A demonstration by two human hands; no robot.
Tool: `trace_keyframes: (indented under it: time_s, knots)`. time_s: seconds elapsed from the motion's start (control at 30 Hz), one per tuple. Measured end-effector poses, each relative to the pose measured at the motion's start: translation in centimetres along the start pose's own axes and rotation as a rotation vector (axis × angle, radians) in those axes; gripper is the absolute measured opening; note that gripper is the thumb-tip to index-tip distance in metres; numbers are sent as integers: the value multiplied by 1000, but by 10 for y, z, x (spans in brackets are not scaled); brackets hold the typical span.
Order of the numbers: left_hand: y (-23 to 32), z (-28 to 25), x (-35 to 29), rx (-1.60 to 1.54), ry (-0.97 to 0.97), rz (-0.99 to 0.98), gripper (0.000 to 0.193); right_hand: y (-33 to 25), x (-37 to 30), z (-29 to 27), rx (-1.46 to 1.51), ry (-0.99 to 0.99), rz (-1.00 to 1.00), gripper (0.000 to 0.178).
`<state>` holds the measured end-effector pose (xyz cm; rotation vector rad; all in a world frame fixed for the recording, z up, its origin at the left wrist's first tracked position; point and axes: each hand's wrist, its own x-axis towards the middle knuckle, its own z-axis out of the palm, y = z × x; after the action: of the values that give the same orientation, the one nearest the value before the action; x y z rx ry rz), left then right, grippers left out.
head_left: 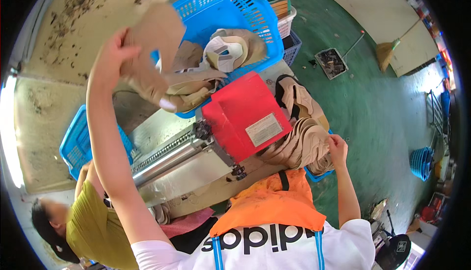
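Over the near left side of a large blue basket (267, 12), my left hand (117, 54) is raised, closed on a beige shoe upper (159, 32) that is smeared by motion. More beige uppers (189, 91) and a white-faced one (225, 54) lie heaped in that basket. My right hand (337, 148) pinches the right edge of a thick stack of beige shoe uppers (299, 145). The stack rests beside a red-housed machine (245, 115); its fingertips' exact hold is too small to make out.
A metal roller (164, 164) extends left from the red housing. At left, a person in a yellow-green top (100, 223) is near a smaller blue basket (76, 142). A dustpan (331, 64) and broom (385, 54) stand on the green floor at right.
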<state>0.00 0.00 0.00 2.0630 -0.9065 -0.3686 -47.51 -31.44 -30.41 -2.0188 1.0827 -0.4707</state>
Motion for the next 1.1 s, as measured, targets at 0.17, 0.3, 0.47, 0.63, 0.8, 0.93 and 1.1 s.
trace_keyframes:
  time_s: [0.17,0.3,0.47,0.63,0.8,0.93,1.1]
  knots:
    - [7,59,103,-937,12,-24,43,20,-2,1,-88,-9,130,16]
    - [4,126,137,-1064,-23,-84,42,22,-10,4,8,-40,229,17]
    - [27,136,166,-57,-657,173,41,17,-1,4,54,-56,280,18]
    - [71,108,187,969,-870,318,30,21,2,-3,-136,-43,265,17]
    - [-15,221,206,1503,-868,334,21,35,2,5,-214,-51,206,19]
    - [-140,281,185,1348,-409,559,24,27,3,11,-304,-127,178,50]
    - [-99,245,156,970,-272,635,37,74,-13,23,-136,-196,200,91]
